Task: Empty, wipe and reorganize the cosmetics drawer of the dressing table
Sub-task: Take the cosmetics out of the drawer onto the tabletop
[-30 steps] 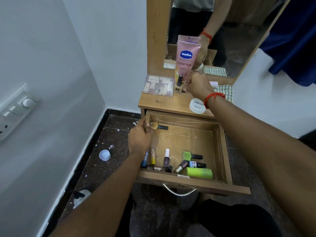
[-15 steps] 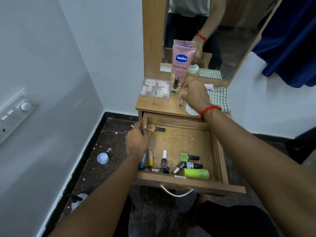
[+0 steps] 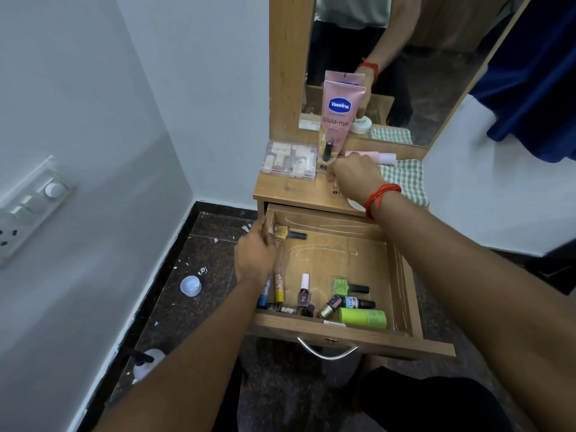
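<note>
Fingers of the left hand [image 3: 254, 258] curl over the left wall of the open drawer [image 3: 402, 266], gripping its rim; just beyond the fingertips a gold nail polish bottle [image 3: 285, 232] lies on its side, black cap pointing away to the right. Fingers of the right hand [image 3: 355, 179] are bunched on the desk [image 3: 290, 190], closed around a small item whose end shows beneath them; what it is cannot be made out. Beside those fingers stand a pink Vaseline tube [image 3: 338, 115] and a clear case of cosmetics [image 3: 290, 160], with a checked cloth [image 3: 405, 179] past the wrist. Most remaining bottles crowd the drawer's front edge, toward the person from the left fingers: a slim yellow tube [image 3: 280, 285] lying front to back, a green bottle [image 3: 364, 318] lying across. Emptying looks partly done, and the left hand is nearer what is left. A white jar [image 3: 355, 204] is largely covered by the right wrist.
</note>
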